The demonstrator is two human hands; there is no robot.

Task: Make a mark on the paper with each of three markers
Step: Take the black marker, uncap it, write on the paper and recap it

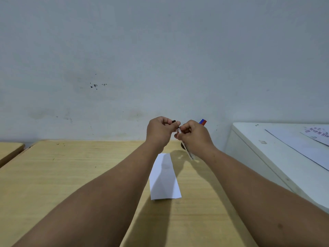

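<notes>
At the far left of my view a second wooden surface (9,148) just shows its corner, split by a narrow gap from the main wooden surface (71,175) that fills most of the lower frame. Above both, a pale wall (160,50) carries a few dark specks left of centre. Moving right, I see my left hand (159,130) raised above the far edge of the surface, curled shut with thumb and fingers pinching a small black cap (174,121), only the tip of which shows. Below and between my forearms the paper (164,177) lies flat on the surface, a narrow white strip running away from me; I can make out no marks on it from here. Just right of the left hand, almost touching it, my right hand (194,136) is closed around a white-barrelled marker (187,151), which slants down toward me and ends in the air above the surface. Behind that hand's knuckles the blue and red ends of two more markers (203,121) poke up; I cannot tell whether the hand holds them. At far right stands a white cabinet (267,157) with printed sheets (306,147) on top.
</notes>
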